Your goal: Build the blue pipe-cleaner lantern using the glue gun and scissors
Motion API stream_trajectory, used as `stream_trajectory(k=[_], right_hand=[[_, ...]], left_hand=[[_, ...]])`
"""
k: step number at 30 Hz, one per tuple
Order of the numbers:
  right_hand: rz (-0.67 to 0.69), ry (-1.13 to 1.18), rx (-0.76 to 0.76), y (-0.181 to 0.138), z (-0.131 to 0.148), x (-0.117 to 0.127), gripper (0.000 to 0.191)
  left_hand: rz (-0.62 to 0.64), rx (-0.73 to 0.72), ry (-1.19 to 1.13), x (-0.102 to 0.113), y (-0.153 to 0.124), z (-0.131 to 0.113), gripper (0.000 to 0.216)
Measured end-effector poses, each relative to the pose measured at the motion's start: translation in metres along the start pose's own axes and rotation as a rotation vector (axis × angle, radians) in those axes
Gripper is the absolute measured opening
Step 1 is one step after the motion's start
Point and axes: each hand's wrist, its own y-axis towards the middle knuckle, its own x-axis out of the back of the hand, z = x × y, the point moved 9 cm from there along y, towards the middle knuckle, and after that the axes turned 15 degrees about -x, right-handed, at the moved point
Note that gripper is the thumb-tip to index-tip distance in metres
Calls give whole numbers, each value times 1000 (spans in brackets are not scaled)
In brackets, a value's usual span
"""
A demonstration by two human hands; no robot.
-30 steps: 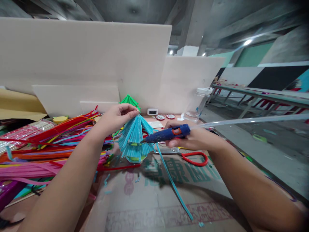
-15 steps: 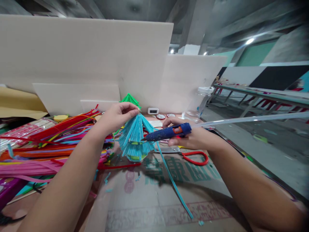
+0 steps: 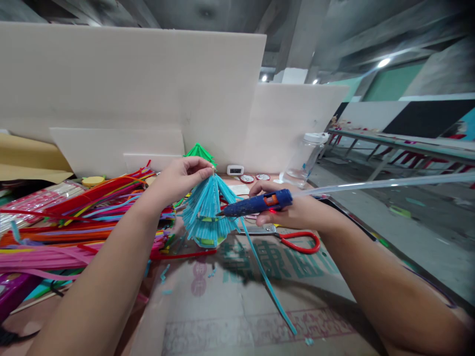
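A blue tiered cone of pipe cleaners, shaped like a small tree or pagoda roof, stands in front of me. My left hand pinches its tip between thumb and fingers. In my right hand is a dark blue hot glue gun, with a long clear glue stick out of its back. The nozzle is at the cone's right side, near the lower tier; whether it touches, I cannot tell. A loose blue pipe cleaner trails from the cone toward me. Behind it shows a green cone.
Red-handled scissors lie under my right hand on printed cardboard. Bundles of coloured pipe cleaners cover the left side. A clear bottle and a small white digital meter stand before white boards.
The glue gun and my right hand have shifted very slightly left. My left hand and the blue cone have stayed in place.
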Motion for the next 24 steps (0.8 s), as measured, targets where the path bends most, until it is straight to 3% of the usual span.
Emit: stream_trajectory(k=[24], right_hand=[[-93,114,-78,3,-20,6,44]], left_hand=[[0,-15,-5,0,0,0,38]])
